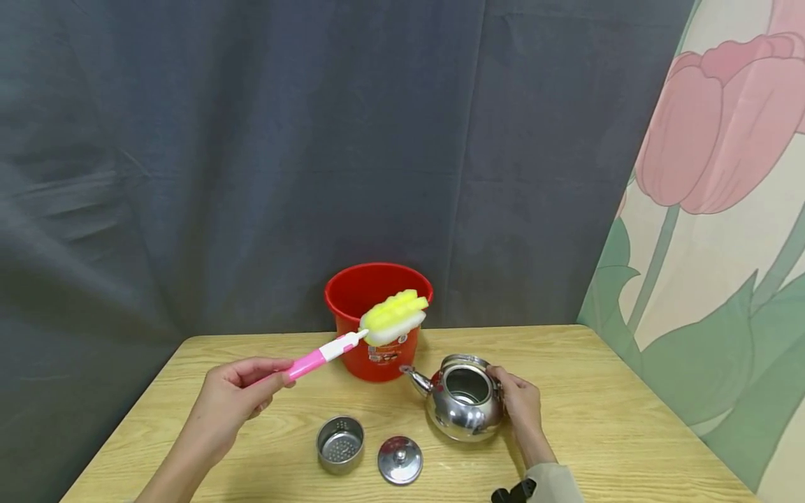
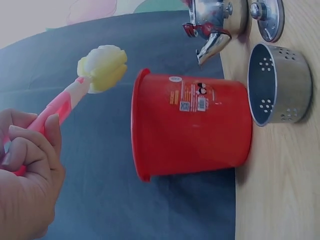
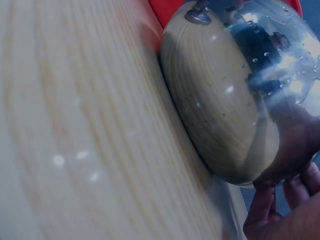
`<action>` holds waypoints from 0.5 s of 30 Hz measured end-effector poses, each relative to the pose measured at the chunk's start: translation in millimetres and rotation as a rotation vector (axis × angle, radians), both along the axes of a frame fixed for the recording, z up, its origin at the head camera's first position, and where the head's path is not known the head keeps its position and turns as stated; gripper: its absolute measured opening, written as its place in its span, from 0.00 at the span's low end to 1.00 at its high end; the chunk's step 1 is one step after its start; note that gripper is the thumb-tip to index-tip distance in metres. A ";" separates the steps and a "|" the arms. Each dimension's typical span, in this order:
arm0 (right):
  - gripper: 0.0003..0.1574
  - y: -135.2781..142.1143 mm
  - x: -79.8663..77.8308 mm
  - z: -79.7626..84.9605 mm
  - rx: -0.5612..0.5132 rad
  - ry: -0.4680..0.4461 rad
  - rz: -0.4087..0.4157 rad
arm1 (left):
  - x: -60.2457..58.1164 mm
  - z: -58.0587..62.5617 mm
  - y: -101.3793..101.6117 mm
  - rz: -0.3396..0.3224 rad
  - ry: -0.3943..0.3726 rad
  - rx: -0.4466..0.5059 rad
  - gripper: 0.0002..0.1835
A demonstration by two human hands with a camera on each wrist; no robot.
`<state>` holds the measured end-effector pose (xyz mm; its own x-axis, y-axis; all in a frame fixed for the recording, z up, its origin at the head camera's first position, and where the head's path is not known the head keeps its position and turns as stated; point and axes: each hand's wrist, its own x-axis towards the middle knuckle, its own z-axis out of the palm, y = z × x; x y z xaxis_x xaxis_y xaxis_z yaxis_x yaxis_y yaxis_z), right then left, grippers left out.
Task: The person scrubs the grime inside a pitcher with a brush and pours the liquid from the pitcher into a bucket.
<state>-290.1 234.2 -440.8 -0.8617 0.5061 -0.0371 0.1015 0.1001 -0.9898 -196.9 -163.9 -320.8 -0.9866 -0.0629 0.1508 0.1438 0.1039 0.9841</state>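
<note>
My left hand grips the pink handle of a sponge brush, its yellow and white head raised in front of the red bucket's upper part. In the left wrist view the same brush angles away from curled fingers. At the right, my right hand holds the side of a shiny steel teapot, opposite its spout. The teapot's mouth is uncovered and faces me; droplets dot its wall in the right wrist view. A perforated steel strainer and the round lid lie nearer me.
Behind the brush, a red bucket stands at the back of the wooden table. A dark curtain hangs beyond the table's far edge. Tulip-patterned cloth covers the right side.
</note>
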 end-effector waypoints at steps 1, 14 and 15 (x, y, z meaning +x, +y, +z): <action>0.18 0.0 -0.3 -0.1 -0.003 0.000 0.000 | 1.8 -1.3 -2.1 0.012 0.013 0.022 0.13; 0.15 1.2 0.3 2.0 -0.004 -0.006 -0.007 | 23.7 -23.8 -34.0 0.134 0.000 0.113 0.15; 0.14 1.8 0.3 2.3 0.000 -0.008 -0.011 | 24.7 -26.1 -36.1 0.146 0.000 0.117 0.15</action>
